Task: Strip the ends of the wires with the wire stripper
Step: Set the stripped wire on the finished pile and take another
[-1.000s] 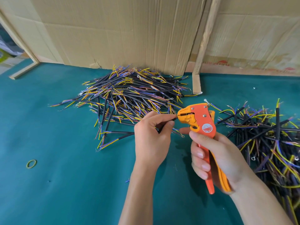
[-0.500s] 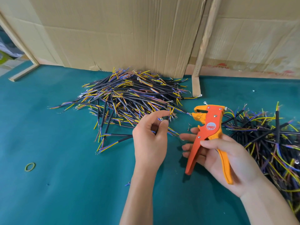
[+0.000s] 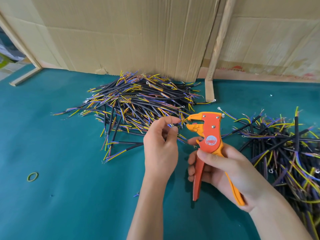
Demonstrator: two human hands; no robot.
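Note:
My right hand grips the handles of an orange wire stripper, held upright with its jaws apart and pointing left. My left hand pinches a short black cable with thin coloured cores between thumb and forefinger; a yellow core's tip sits at the mouth of the stripper's jaws. Most of that cable is hidden behind my fingers. A large pile of similar cables lies beyond my hands, and a second pile spreads at the right.
Everything rests on a teal table cover. Cardboard sheets stand along the back, with a wooden slat leaning between them. A small green rubber band lies at the left. Tiny insulation scraps dot the cloth.
The stripper went from squeezed on a wire to open and drawn away, and now its open jaws are back at the wire end. My left hand has turned the cable and presents a yellow core.

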